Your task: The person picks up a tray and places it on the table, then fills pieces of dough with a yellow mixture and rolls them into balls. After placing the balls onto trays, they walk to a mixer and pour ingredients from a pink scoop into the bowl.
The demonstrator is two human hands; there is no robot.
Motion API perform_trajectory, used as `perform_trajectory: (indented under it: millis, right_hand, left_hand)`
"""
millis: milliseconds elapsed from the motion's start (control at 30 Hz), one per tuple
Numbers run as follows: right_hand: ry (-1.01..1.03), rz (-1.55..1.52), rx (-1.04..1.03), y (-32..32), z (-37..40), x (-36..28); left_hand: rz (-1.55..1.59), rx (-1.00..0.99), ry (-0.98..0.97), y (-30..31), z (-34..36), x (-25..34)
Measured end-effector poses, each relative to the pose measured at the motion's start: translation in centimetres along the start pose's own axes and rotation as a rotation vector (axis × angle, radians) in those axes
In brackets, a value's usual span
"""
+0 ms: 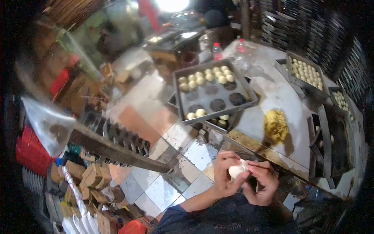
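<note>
Near edge: dark garment (226, 218) with pale lettering (233, 226) on it, upside down in view, not legible. Just above it both hands are up together. The left hand (225, 175) is curled around a white dough ball (237, 170) and grasps it. The right hand (265, 183) touches the ball from the right, fingers bent over it. The ball sits between the two hands, off the worktop, over its near edge. Under the hands to the left: tiled floor (156, 191), pale worn squares. Near left: a heap of brown cardboard boxes (93, 175), with red crates (33, 152) and a clear plastic bag (48, 121) further left; no print readable on them. A dark slotted rack (117, 150) runs diagonally across the floor. The worktop (280, 97) is grey and floury, with a stained near lip. On it, just beyond the hands, is a yellow crumbly mound (276, 125), well apart from the ball. Further back is a metal baking tray (202, 99), with pale dough rounds (206, 77) along its far side, a few at the near side and dark round marks between. A second tray (223, 121) peeks out beneath it. Far right: another tray (304, 84) packed with rounds. Two clear bottles with red caps (217, 50) (241, 52) stand at the far end; labels too small to read. Behind them are stacked dark racks (311, 27). The room is dim, with one bright light at the far top.
</note>
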State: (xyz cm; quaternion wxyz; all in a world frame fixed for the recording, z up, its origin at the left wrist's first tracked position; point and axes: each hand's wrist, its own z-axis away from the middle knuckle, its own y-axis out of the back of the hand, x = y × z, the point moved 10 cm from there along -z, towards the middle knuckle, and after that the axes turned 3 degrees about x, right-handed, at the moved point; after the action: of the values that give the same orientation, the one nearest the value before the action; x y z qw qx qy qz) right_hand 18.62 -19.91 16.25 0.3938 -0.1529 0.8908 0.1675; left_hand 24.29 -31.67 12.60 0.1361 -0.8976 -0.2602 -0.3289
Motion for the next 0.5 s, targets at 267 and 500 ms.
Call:
perform_trajectory:
  millis: [267, 500]
  right_hand:
    - [-0.022, 0.024, 0.098, 13.4, 2.3, 5.2]
    - [-0.137, 0.515, 0.079, 29.9, 0.1, 7.8]
  left_hand:
    - [0.343, -0.359, 0.112, -17.9, -1.8, -3.4]
    - [-0.143, -0.609, 0.412, -33.8, 2.4, -11.8]
